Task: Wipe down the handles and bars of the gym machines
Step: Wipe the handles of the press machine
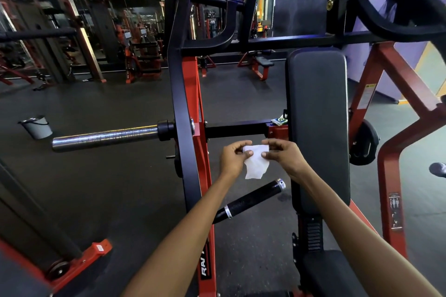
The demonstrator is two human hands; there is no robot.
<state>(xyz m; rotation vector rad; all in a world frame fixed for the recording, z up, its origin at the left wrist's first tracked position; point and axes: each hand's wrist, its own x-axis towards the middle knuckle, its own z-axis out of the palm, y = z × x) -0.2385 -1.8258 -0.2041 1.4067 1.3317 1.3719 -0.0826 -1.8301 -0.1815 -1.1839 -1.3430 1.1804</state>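
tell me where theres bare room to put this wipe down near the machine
Bare dark floor lies between the grey bucket and the black-and-red upright, under the chrome sleeve. Crowded: the gap holding the black handle beside the black back pad.

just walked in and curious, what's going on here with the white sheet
A person stands at a red and black plate-loaded gym machine, holding a small white wipe between both hands. The left hand and right hand each pinch its top edge, as if unfolding it. The wipe touches no part of the machine yet. The black grip handle with silver rings sits just below the hands, and the chrome weight bar juts out to the left.
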